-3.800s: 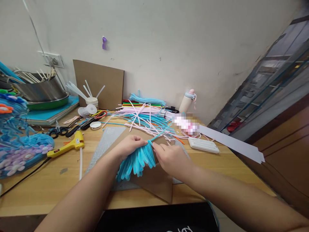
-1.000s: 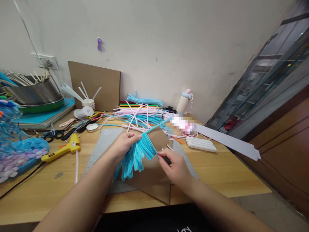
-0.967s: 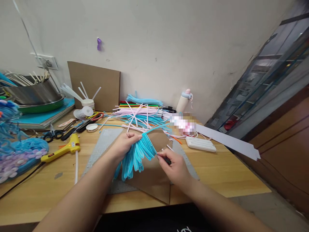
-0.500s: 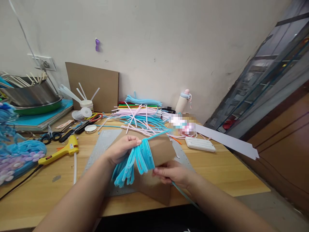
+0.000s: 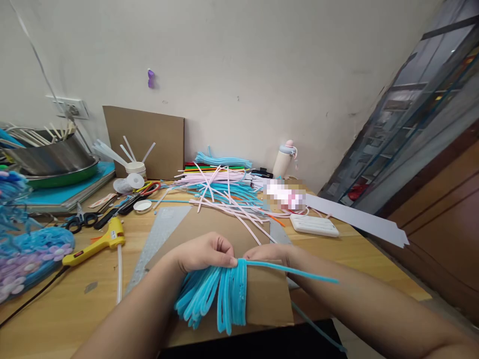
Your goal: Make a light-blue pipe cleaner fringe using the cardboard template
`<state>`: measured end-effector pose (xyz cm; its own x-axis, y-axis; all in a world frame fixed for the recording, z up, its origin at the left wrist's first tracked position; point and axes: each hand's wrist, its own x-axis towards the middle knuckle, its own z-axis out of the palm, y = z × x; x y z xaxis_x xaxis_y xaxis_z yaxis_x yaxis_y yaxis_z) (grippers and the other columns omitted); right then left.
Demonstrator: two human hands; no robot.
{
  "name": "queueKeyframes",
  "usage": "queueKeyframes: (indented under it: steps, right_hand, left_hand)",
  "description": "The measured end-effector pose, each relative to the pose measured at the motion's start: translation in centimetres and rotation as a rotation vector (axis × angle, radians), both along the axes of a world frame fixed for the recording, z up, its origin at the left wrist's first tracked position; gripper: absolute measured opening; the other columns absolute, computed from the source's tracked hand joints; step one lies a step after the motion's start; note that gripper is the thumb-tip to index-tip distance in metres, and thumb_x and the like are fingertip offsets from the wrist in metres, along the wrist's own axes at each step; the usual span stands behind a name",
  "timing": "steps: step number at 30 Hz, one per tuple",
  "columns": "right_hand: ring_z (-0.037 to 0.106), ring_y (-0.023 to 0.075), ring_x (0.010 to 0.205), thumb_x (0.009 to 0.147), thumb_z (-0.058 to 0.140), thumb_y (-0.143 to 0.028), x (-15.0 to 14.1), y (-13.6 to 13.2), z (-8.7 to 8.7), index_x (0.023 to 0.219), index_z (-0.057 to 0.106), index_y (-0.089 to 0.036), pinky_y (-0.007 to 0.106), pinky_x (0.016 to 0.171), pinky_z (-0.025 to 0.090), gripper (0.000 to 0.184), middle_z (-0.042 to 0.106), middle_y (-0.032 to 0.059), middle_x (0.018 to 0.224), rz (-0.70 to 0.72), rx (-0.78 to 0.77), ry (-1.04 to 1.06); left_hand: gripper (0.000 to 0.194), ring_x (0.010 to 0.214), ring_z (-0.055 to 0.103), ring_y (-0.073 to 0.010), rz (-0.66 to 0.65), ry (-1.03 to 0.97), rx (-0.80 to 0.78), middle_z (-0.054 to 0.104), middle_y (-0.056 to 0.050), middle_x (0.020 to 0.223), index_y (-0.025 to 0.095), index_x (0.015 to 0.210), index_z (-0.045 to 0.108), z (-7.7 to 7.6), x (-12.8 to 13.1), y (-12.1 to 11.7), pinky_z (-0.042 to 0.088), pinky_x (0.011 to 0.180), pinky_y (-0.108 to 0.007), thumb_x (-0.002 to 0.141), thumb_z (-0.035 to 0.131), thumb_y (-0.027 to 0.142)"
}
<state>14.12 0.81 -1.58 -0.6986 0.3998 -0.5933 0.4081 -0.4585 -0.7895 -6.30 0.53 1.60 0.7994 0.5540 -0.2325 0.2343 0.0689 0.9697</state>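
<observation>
My left hand (image 5: 209,255) pinches the top of a row of bright blue pipe cleaners (image 5: 234,299), thumb on top. They are wound in loops around a brown cardboard piece (image 5: 267,294), and more loops fan out loosely below my palm. One blue pipe cleaner end (image 5: 299,271) sticks out to the right from the top edge, across my right forearm. Another blue length (image 5: 316,326) trails below that forearm. My right hand (image 5: 271,253) is behind the cardboard's upper edge; its fingers are mostly hidden, so what it grips does not show.
A yellow glue gun (image 5: 95,242) and scissors (image 5: 82,219) lie at left. Bundles of pink and blue pipe cleaners (image 5: 224,187) sit at the back over a grey cutting mat (image 5: 157,234). A white box (image 5: 314,225) and a bottle (image 5: 283,160) stand right. A metal bowl (image 5: 52,157) is far left.
The wound cardboard has come lower and nearer to me. My right hand has gone from below the cardboard to behind its top edge. The pipe cleaner end now points right.
</observation>
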Motion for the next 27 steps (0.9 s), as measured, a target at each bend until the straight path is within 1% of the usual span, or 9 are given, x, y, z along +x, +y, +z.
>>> queueKeyframes:
  steps: [4, 7, 9, 14, 18, 21, 22, 24, 27]
  right_hand:
    - [0.053, 0.0073, 0.044, 0.068, 0.055, -0.017, 0.0, 0.9, 1.1, 0.07, 0.06, -0.01, 0.018, 0.048, 0.043, 0.009, 0.06, -0.0017, 0.054, 0.093, -0.161, -0.02]
    - [0.051, 0.007, 0.038, 0.065, 0.055, -0.017, -0.3, 1.3, 1.4, 0.065, 0.058, -0.01, 0.017, 0.043, 0.042, 0.008, 0.057, -0.0028, 0.046, 0.151, -0.21, -0.044]
    - [0.047, 0.0063, 0.033, 0.063, 0.056, -0.018, -0.6, 1.5, 1.2, 0.06, 0.055, -0.011, 0.015, 0.037, 0.038, 0.008, 0.054, -0.004, 0.041, 0.206, -0.239, -0.077]
    - [0.041, 0.006, 0.026, 0.06, 0.061, -0.023, -1.2, 1.5, 1.3, 0.049, 0.049, -0.013, 0.013, 0.026, 0.027, 0.019, 0.049, -0.0044, 0.034, 0.236, -0.209, -0.12]
    - [0.035, 0.0046, 0.028, 0.059, 0.061, -0.021, -1.2, 1.4, 2.9, 0.053, 0.051, -0.014, 0.013, 0.026, 0.02, 0.014, 0.045, -0.0057, 0.037, 0.178, -0.162, -0.114]
    - [0.031, 0.0029, 0.032, 0.061, 0.061, -0.025, -0.8, 1.6, 4.2, 0.058, 0.051, -0.015, 0.013, 0.03, 0.016, 0.015, 0.042, -0.0066, 0.043, 0.22, -0.183, -0.057]
    - [0.03, 0.0026, 0.033, 0.062, 0.062, -0.026, -0.7, 1.7, 4.6, 0.059, 0.051, -0.015, 0.013, 0.032, 0.016, 0.016, 0.042, -0.0067, 0.044, 0.248, -0.168, -0.042]
    - [0.031, 0.0024, 0.036, 0.061, 0.064, -0.029, -0.4, 1.8, 5.1, 0.061, 0.052, -0.015, 0.014, 0.034, 0.018, 0.018, 0.043, -0.0069, 0.047, 0.287, -0.046, -0.057]
    - [0.037, 0.0042, 0.041, 0.059, 0.066, -0.028, -0.4, 1.6, 6.0, 0.064, 0.057, -0.015, 0.017, 0.039, 0.025, 0.017, 0.047, -0.0064, 0.049, 0.329, 0.292, -0.188]
  left_hand:
    - [0.027, 0.048, 0.033, -0.0053, -0.015, 0.03, 0.038, 0.043, 0.006, 0.05, 0.012, 0.061, 0.056, 0.1, -0.1, 0.1, 0.026, 0.046, -0.018, 0.068, 0.064, 0.037]
    - [0.027, 0.049, 0.033, -0.0056, -0.027, 0.066, 0.09, 0.043, 0.005, 0.051, 0.012, 0.062, 0.056, 0.1, -0.1, 0.1, 0.026, 0.046, -0.018, 0.069, 0.063, 0.036]
    - [0.027, 0.049, 0.033, -0.0058, -0.047, 0.09, 0.117, 0.043, 0.005, 0.051, 0.012, 0.062, 0.056, 0.1, -0.1, 0.1, 0.026, 0.046, -0.018, 0.069, 0.063, 0.037]
    - [0.029, 0.049, 0.032, -0.0065, -0.075, 0.134, 0.145, 0.042, 0.005, 0.051, 0.012, 0.061, 0.056, 0.4, 0.0, 0.0, 0.025, 0.045, -0.019, 0.067, 0.063, 0.04]
    - [0.03, 0.049, 0.032, -0.0072, -0.057, 0.156, 0.174, 0.041, 0.005, 0.051, 0.013, 0.062, 0.057, 0.4, 0.0, -0.1, 0.026, 0.046, -0.019, 0.067, 0.061, 0.042]
    - [0.03, 0.049, 0.031, -0.0073, -0.071, 0.179, 0.207, 0.039, 0.005, 0.051, 0.013, 0.061, 0.057, 0.4, 0.0, -0.2, 0.025, 0.046, -0.019, 0.067, 0.06, 0.043]
    - [0.03, 0.049, 0.03, -0.0073, -0.068, 0.194, 0.221, 0.038, 0.005, 0.051, 0.014, 0.061, 0.057, 0.4, 0.1, -0.3, 0.025, 0.046, -0.02, 0.068, 0.06, 0.043]
    - [0.03, 0.049, 0.029, -0.0073, -0.052, 0.232, 0.254, 0.037, 0.005, 0.051, 0.014, 0.061, 0.057, 0.4, 0.2, -0.3, 0.024, 0.045, -0.02, 0.068, 0.059, 0.043]
    - [0.031, 0.049, 0.029, -0.0075, -0.019, 0.262, 0.282, 0.036, 0.005, 0.051, 0.014, 0.061, 0.056, 0.5, 0.3, -0.4, 0.023, 0.044, -0.02, 0.068, 0.058, 0.044]
